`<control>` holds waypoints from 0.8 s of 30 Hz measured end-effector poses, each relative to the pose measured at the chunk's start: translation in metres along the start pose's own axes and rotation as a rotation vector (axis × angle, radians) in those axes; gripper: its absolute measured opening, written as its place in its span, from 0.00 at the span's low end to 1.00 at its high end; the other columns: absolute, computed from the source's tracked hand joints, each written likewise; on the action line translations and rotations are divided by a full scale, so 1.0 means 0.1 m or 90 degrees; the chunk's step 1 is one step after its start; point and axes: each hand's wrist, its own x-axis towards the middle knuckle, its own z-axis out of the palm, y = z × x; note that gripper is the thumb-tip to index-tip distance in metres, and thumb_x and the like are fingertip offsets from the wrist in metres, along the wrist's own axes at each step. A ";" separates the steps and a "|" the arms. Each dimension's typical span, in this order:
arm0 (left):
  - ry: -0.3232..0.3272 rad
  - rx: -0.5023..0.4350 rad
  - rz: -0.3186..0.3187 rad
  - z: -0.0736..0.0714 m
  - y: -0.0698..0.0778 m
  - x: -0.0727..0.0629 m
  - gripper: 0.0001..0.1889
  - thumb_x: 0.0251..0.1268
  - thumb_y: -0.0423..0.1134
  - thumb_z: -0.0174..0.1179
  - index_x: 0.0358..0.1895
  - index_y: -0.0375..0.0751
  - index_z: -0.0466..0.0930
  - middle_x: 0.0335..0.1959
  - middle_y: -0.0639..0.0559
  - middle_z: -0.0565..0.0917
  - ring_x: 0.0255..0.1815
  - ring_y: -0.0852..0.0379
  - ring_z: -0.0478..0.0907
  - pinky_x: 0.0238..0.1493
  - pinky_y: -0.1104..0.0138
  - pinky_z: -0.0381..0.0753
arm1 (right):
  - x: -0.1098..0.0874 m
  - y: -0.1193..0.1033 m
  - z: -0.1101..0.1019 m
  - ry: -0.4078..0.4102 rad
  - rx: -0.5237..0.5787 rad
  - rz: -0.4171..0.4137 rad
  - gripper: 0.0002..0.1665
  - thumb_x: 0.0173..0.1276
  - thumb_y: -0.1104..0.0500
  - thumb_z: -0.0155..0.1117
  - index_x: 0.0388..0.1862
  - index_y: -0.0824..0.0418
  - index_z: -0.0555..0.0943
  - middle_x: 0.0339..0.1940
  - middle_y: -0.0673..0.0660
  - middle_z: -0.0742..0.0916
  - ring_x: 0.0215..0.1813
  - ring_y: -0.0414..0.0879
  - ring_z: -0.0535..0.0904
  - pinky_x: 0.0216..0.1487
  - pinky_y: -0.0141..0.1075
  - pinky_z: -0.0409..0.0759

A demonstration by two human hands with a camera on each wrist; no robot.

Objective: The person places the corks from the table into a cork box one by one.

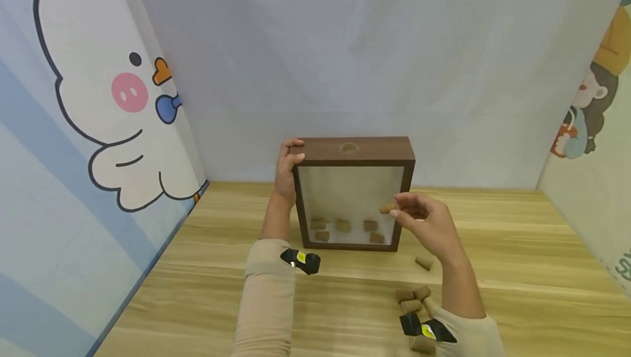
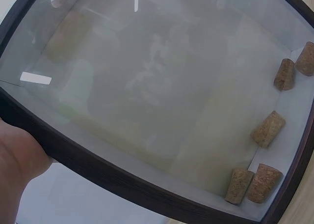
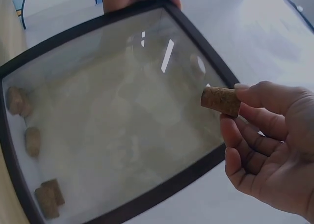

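Head view shows a dark brown box frame [image 1: 386,150] standing upright on the table [image 1: 217,291], its transparent pane facing the near side and a round hole [image 1: 349,148] in the middle of its top face. The left hand [image 1: 287,166] grips the upper left corner of the frame, fingers bent over the top and the edge. The right hand [image 1: 430,224] pinches one held cork [image 1: 386,209] between thumb and fingers, the gap narrow and filled by the cork; the right wrist view confirms the grip, with one end of the cork projecting from the fingers. This cork is in front of the right part of the pane, below the level of the hole; whether it touches the pane cannot be told. Five enclosed corks [image 2: 269,129] lie along the floor of the box: two at the left, one in the middle, two at the right. One loose cork [image 1: 424,263] lies on the table just beyond the near right corner of the frame. Nearer, a cluster of corks [image 1: 411,306] lies beside the right forearm, partly hidden; its exact count cannot be told. A pale cloth [image 1: 345,45] hangs at the far side; a white cartoon figure [image 1: 84,56] marks the left wall.
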 end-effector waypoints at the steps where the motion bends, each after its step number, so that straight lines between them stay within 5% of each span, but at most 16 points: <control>1: 0.001 -0.007 -0.003 0.00 -0.02 0.00 0.14 0.57 0.35 0.42 0.47 0.43 0.65 0.62 0.39 0.57 0.52 0.54 0.57 0.52 0.63 0.55 | 0.01 -0.03 0.01 0.003 0.011 -0.005 0.16 0.63 0.63 0.63 0.48 0.71 0.78 0.39 0.60 0.82 0.36 0.43 0.77 0.36 0.30 0.75; 7: 0.002 -0.023 0.003 0.01 -0.07 0.01 0.13 0.57 0.36 0.44 0.47 0.47 0.66 0.59 0.47 0.60 0.50 0.55 0.58 0.51 0.65 0.57 | 0.12 -0.24 0.09 0.029 0.101 -0.055 0.14 0.63 0.68 0.60 0.47 0.72 0.78 0.39 0.63 0.82 0.37 0.43 0.77 0.37 0.29 0.74; 14: 0.000 -0.028 -0.006 -0.01 -0.05 0.00 0.13 0.56 0.38 0.45 0.46 0.50 0.66 0.60 0.41 0.58 0.49 0.53 0.59 0.50 0.63 0.58 | 0.31 -0.56 0.20 0.097 0.150 -0.128 0.12 0.63 0.72 0.58 0.45 0.75 0.78 0.30 0.64 0.83 0.33 0.45 0.76 0.32 0.29 0.71; 19: 0.005 -0.018 0.004 -0.01 -0.05 0.01 0.13 0.55 0.39 0.45 0.45 0.49 0.67 0.59 0.46 0.60 0.50 0.53 0.58 0.51 0.64 0.58 | 0.52 -0.70 0.21 0.137 0.152 -0.116 0.15 0.63 0.67 0.61 0.46 0.76 0.77 0.31 0.60 0.82 0.33 0.44 0.75 0.33 0.29 0.72; 24: 0.007 -0.002 0.008 -0.03 -0.06 0.02 0.14 0.55 0.40 0.45 0.46 0.48 0.66 0.59 0.46 0.60 0.54 0.52 0.56 0.53 0.62 0.54 | 0.77 -0.67 0.20 0.106 0.147 -0.105 0.17 0.63 0.64 0.62 0.47 0.74 0.77 0.35 0.59 0.82 0.37 0.46 0.77 0.38 0.30 0.74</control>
